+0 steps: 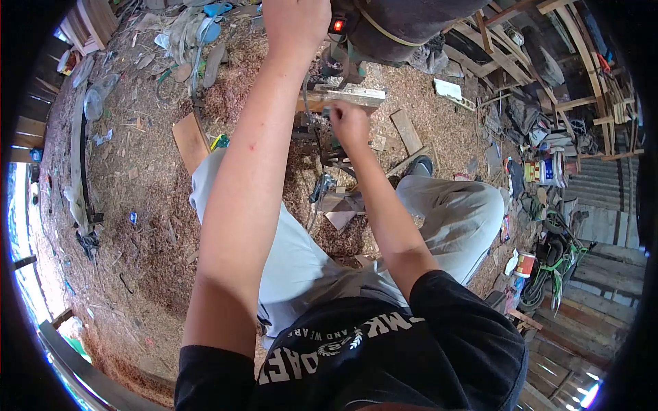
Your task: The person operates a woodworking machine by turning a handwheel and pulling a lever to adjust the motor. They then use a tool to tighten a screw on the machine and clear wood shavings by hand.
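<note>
My left hand (296, 24) reaches to the top edge of the view, beside a dark rounded machine (404, 27) with a lit red switch (338, 26). Its fingers are out of sight past the edge. My right hand (348, 125) is closed near the middle, just below a pale wooden block (353, 97). A small greyish thing shows at its fingertips, too small to name. A dark cable (306, 103) hangs down between my two forearms, in front of the block.
Wood shavings cover the ground around my legs. Loose boards (190, 140) (407, 131) lie on both sides. At the right are a white-and-red bucket (524, 264), a green motorbike (554, 264) and stacked timber frames. Cloths and rubbish lie at the upper left.
</note>
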The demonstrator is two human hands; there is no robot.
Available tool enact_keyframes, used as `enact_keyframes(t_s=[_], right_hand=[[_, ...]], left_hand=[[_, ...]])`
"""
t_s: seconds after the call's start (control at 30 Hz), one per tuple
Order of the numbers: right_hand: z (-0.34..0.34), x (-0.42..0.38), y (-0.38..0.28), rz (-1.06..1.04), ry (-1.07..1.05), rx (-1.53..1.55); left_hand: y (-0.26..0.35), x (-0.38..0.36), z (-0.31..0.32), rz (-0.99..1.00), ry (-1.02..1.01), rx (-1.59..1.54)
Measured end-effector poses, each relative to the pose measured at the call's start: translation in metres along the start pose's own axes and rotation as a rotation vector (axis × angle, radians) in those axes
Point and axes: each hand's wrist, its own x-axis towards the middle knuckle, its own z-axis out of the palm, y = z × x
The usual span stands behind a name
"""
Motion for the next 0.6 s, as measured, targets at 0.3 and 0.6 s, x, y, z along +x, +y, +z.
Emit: enact_keyframes(t_s=[0.3, 0.6], right_hand=[[0.001, 0.003, -0.002, -0.058, -0.086, 0.029], [0.012, -0.005, 0.000, -0.008, -0.009, 0.200]], left_hand=[[0.005, -0.002, 0.003, -0.062, -0.020, 0.024], [0.004, -0.002, 0.005, -0.060, -0.018, -0.044]])
